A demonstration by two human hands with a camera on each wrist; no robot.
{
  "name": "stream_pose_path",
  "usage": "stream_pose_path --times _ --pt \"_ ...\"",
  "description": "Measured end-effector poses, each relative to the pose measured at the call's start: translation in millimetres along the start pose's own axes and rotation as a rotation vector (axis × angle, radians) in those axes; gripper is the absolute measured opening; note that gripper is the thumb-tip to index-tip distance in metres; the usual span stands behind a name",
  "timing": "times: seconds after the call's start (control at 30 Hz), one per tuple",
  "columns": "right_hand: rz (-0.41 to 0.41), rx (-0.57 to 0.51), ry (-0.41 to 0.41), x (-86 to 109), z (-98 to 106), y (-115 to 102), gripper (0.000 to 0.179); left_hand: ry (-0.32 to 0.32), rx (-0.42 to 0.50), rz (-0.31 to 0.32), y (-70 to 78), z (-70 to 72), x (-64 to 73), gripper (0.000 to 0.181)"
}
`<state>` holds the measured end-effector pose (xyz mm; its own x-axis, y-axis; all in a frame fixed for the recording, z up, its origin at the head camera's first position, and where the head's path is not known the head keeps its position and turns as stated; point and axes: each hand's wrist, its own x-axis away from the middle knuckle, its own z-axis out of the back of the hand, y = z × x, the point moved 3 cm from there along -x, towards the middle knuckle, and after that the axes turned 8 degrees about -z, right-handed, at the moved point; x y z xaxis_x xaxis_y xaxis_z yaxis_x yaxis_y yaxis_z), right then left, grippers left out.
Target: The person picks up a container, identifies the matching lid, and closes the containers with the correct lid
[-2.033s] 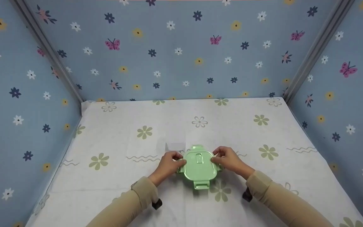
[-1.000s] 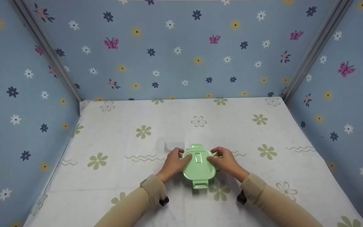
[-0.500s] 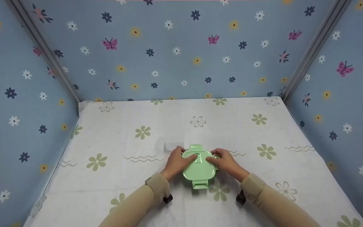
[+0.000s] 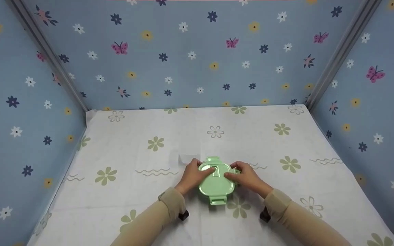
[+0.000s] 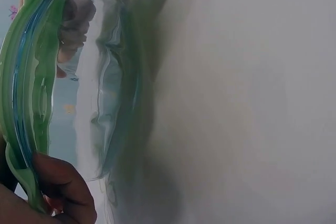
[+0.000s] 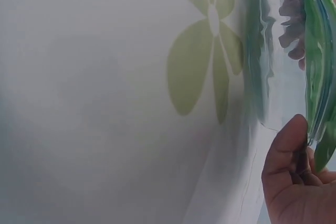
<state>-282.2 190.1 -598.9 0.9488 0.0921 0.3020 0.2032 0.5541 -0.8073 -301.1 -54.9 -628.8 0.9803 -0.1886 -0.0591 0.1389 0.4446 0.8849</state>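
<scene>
A food container with a green clip lid stands on the cloth between both hands. Its body is clear, as both wrist views show. My left hand grips the left side, thumb lying across the lid near its small vent and fingers curled under the rim. On the right side, my right hand pinches the rim with its thumb on the lid's edge. The front flap and the back flap stick outward; the left flap is hidden by my hand. In the right wrist view, a fingertip presses below the lid's edge.
A white cloth with green flowers covers the table. Just behind my left hand lies a small clear piece, its kind unclear. Blue patterned walls enclose the back and both sides.
My left hand has moved right and its thumb has slid from the lid's left edge to near the vent. The right thumb has shifted slightly inward on the lid. The container stays in place.
</scene>
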Motion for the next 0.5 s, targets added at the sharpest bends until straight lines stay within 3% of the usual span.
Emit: stream_pose_path --times 0.07,0.33,0.5 --pt "-0.004 0.009 -0.012 2.1 3.0 -0.5 0.043 0.001 -0.009 -0.008 -4.7 -2.1 -2.8 0.062" --pt "0.028 0.054 0.010 10.0 11.5 -4.1 0.046 0.001 0.045 -0.029 6.8 4.0 4.6 0.060" --pt "0.021 0.116 0.052 14.3 14.4 -4.6 0.045 0.010 0.038 -0.039 -11.6 -3.6 -2.5 0.061"
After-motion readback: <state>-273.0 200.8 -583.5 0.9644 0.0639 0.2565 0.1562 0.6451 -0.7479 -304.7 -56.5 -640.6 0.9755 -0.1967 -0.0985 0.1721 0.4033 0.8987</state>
